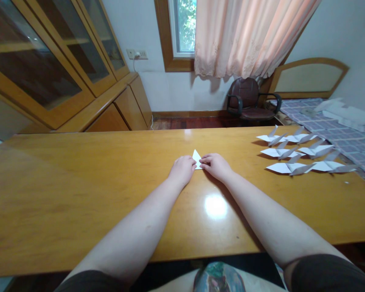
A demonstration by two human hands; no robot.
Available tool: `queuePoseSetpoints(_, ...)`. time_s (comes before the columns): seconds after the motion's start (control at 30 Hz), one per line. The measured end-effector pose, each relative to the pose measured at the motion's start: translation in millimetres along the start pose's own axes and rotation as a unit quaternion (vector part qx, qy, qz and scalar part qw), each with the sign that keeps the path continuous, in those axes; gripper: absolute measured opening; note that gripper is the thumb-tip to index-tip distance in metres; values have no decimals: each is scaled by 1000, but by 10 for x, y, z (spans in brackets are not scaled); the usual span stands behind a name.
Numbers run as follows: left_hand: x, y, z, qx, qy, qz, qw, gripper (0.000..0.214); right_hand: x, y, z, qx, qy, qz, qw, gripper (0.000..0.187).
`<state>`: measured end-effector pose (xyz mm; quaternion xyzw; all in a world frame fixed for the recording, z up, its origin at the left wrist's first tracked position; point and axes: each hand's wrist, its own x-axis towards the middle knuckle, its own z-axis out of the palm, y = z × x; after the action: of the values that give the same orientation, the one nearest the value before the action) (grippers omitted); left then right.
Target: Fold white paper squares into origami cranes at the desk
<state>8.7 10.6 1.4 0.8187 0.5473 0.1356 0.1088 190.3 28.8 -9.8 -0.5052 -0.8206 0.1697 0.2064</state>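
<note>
A small folded piece of white paper [197, 157] lies on the glossy wooden table [79, 182], its pointed tip sticking up between my hands. My left hand [181, 169] rests on the table with fingers curled, pinching the paper's left side. From the right, my right hand [215, 165] meets it with fingers pressed together on the paper's other edge. Most of the paper is hidden under my fingers.
Several finished white paper cranes [295, 152] stand in rows at the table's right end. Beyond the table are a dark red office chair [249, 101], a bed with a checked cover [346, 138], a wooden glass-door cabinet [63, 69] at the left, and a curtained window [231, 32].
</note>
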Motion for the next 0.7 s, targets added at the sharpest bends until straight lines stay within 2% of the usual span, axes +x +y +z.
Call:
queuePoseSetpoints(0.13, -39, 89, -32, 44, -1, 26, 999, 26, -12, 3, -1, -54, -11, -20, 998, 26)
queuePoseSetpoints(0.3, -56, 149, -20, 52, -59, -2, 997, 29, -31, -59, -38, -99, -28, -32, 994, 33)
queuePoseSetpoints(0.5, -165, 178, 108, 63, -90, -2, 994, 62, -61, -126, -49, -139, -39, -8, 989, 34)
queuePoseSetpoints(0.7, -165, 184, 88, 39, -113, -5, 993, 77, -69, -147, -29, -147, -47, -9, 988, 53)
